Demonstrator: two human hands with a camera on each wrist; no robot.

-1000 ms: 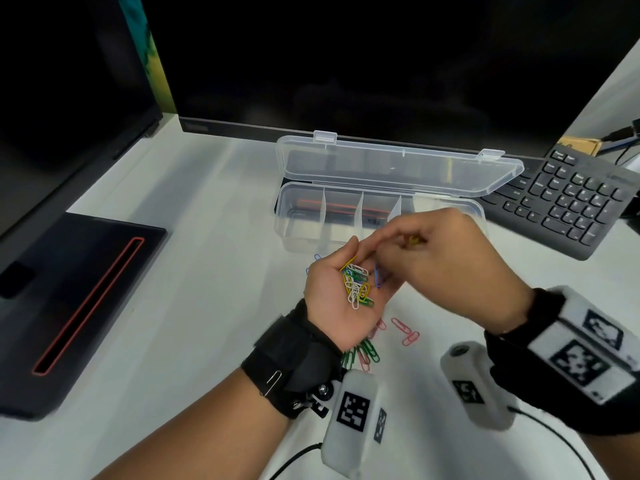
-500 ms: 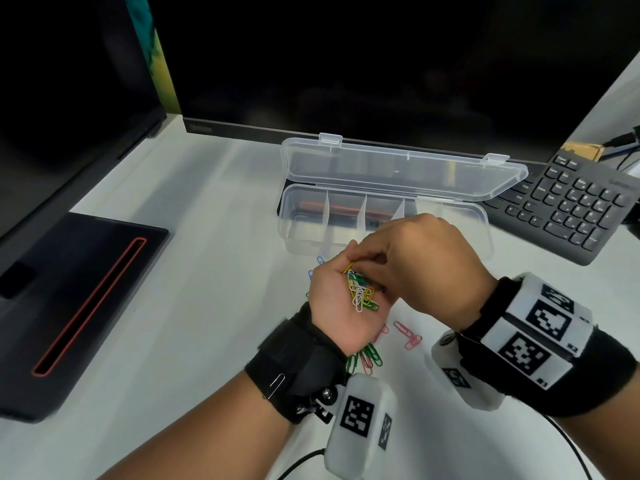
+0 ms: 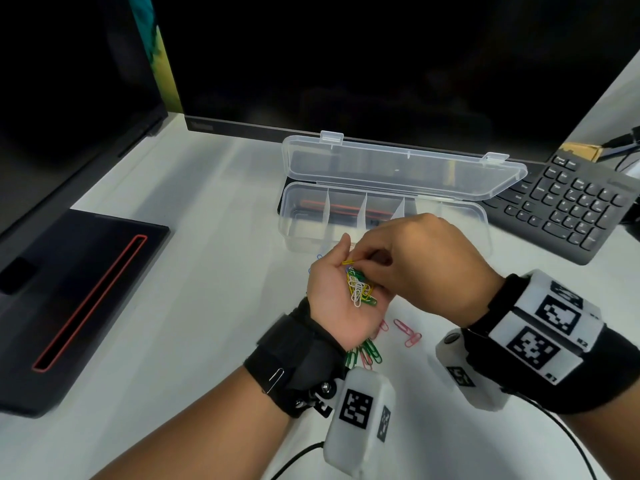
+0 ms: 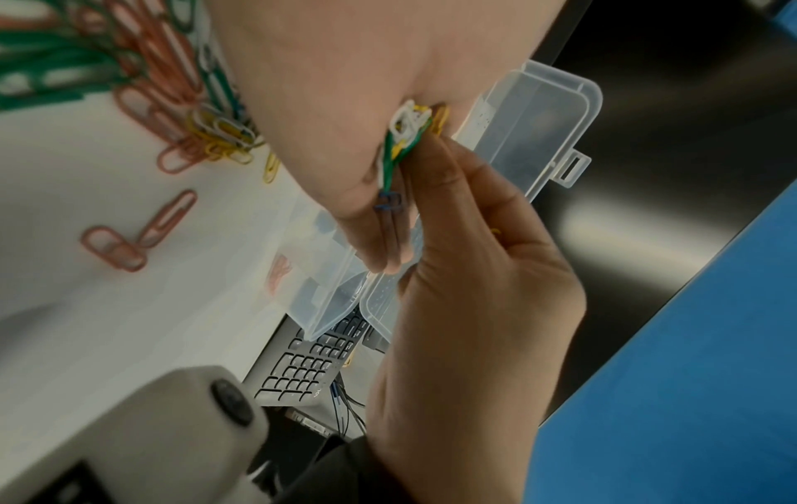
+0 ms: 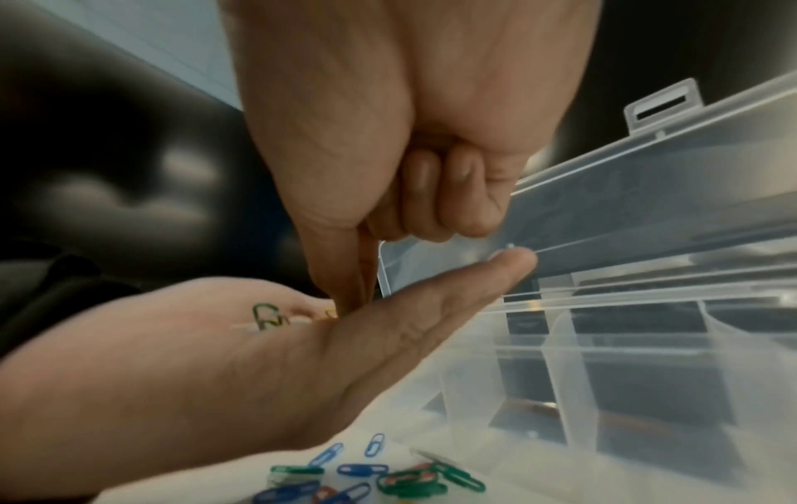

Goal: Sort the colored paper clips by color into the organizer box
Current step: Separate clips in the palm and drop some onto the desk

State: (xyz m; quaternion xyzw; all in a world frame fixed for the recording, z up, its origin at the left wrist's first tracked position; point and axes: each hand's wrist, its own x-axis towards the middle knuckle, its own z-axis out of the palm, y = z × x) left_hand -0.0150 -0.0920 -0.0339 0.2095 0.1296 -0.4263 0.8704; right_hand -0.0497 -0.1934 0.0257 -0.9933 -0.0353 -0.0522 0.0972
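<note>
Left hand [image 3: 337, 299] lies palm up, fingers loosely cupped; right hand [image 3: 420, 263] above it, thumb and forefinger pinched, other fingers curled.

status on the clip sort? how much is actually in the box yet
Early. The clear plastic organizer box stands open; its visible compartments look nearly empty, though the left wrist view hints at a few clips inside. In hand: the left hand cups a mixed pile of paper clips, and the right hand pinches a yellow clip from it. Left: pink clips, green clips and blue clips loose on the desk.
</note>
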